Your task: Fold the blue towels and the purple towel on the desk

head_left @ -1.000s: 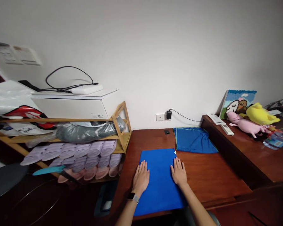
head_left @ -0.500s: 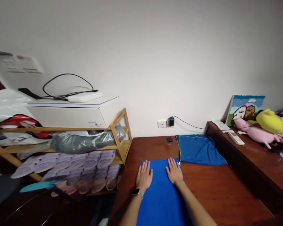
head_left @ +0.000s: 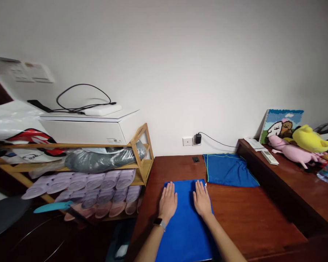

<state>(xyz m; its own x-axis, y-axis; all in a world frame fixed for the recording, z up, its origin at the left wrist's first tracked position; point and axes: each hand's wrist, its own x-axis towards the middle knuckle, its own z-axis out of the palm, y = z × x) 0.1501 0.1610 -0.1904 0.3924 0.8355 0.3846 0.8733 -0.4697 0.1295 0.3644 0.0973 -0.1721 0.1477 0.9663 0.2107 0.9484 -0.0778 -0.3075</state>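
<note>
A bright blue cloth [head_left: 183,225] lies flat and lengthwise on the reddish-brown table. On its far left corner rests my left hand [head_left: 168,203], palm down, fingers stretched out, a watch on the wrist. My right hand [head_left: 202,201] lies flat along the far right edge of the same cloth, fingers extended. Neither hand grips anything. A darker blue cloth [head_left: 229,170] with a yellow-green hem is spread loosely beyond my right hand, close to the wall. A small white tag shows by my right fingertips.
A wooden shoe rack [head_left: 145,169] with several slippers stands left of the table [head_left: 251,214], a white box [head_left: 84,131] on top. To the right, a raised ledge holds a remote [head_left: 269,157], a pink plush toy [head_left: 292,150] and a yellow one [head_left: 311,139]. A black charger [head_left: 198,138] is plugged into the wall.
The view has shifted slightly, showing more of the blue cloth's near end. Both hands stay flat on the cloth, almost unmoved, with the fingers a little closer together.
</note>
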